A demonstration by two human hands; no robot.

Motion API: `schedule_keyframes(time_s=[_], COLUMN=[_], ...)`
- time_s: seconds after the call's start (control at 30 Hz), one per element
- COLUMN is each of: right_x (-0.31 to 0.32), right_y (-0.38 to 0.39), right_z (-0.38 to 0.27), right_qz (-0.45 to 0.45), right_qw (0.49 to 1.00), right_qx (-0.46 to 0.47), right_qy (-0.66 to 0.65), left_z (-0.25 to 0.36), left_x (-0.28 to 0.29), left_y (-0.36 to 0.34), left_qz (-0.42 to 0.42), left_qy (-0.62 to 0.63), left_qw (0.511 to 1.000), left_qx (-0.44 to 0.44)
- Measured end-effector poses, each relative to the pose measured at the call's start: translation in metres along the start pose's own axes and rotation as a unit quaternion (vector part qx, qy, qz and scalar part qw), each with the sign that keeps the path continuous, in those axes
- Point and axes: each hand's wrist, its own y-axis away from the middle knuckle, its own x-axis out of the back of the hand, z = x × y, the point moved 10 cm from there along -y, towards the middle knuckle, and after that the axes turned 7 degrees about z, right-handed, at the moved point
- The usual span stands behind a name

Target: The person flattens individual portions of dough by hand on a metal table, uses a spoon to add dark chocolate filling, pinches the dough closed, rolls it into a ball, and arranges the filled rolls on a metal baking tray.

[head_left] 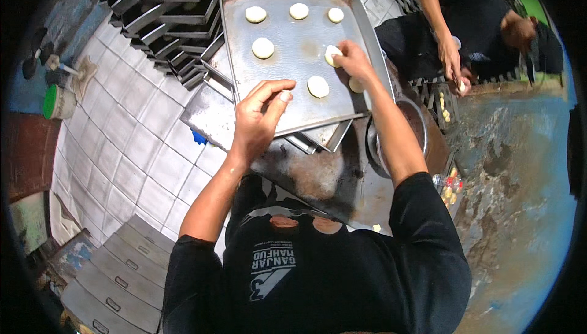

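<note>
A metal baking tray (pixel 287 40) with raised sides lies in front of me, with several pale round dough balls (pixel 263 48) spaced over it. My right hand (pixel 353 62) reaches across the tray's right side, its fingertips closed on one dough ball (pixel 331 56) at the tray surface. Over the near left part of the tray, my left hand (pixel 262 111) has curled fingers, thumb tip close to the fingertips. Whatever lies between them is hidden. One dough ball (pixel 318 87) sits between my two hands; another (pixel 356 84) is partly covered by my right wrist.
Stacked metal trays (pixel 174 19) rise at the far left. A round metal bowl (pixel 406 129) stands under my right forearm. At the right, another person (pixel 477 22) handles a small piece. Grey drawers (pixel 119 273) stand at lower left, and a green-lidded tub (pixel 58 101) farther up.
</note>
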Motion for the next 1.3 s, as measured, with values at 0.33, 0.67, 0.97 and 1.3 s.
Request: schedule_keyframes(time_s=[0.33, 0.67, 0.97, 1.3], right_x=[0.099, 0.098, 0.146, 0.065], right_y=[0.298, 0.572, 0.655, 0.544], right_z=[-0.081, 0.096, 0.107, 0.214], right_qz=[0.144, 0.266, 0.353, 0.188], right_qw=[0.971, 0.824, 0.815, 0.934], right_qx=[0.049, -0.248, -0.203, -0.226], right_qy=[-0.183, -0.434, -0.412, -0.203], left_z=[-0.072, -0.116, -0.171, -0.217], left_x=[-0.152, -0.298, -0.291, -0.284], left_y=[0.118, 0.322, 0.397, 0.367], left_qz=[-0.023, -0.187, -0.176, -0.302], left_qy=[0.153, 0.034, -0.008, -0.026], left_qw=[0.973, 0.963, 0.938, 0.915], left_qx=[0.169, 0.190, 0.299, 0.266])
